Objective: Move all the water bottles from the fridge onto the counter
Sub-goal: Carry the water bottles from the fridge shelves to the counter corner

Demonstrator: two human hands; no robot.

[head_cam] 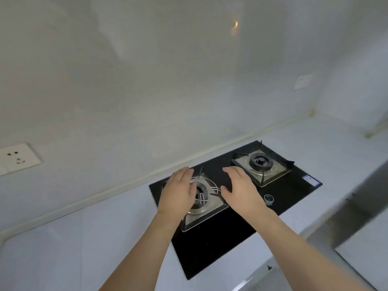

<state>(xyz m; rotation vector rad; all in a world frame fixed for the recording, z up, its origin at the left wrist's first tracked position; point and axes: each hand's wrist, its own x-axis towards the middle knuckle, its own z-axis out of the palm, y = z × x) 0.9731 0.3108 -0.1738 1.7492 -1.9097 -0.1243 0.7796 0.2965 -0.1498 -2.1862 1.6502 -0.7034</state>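
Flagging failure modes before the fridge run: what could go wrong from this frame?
1. Both hands, left hand and right hand, hover open over the black glass gas hob; bottles set on its wire pot supports could tip.
2. No bottle or fridge is in view, so the white counter drop spot is unplanned.

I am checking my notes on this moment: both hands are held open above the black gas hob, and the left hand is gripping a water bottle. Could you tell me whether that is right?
Not quite. The head view shows the left hand holding nothing; no water bottle is in sight. Both it and the right hand are indeed open above the black gas hob.
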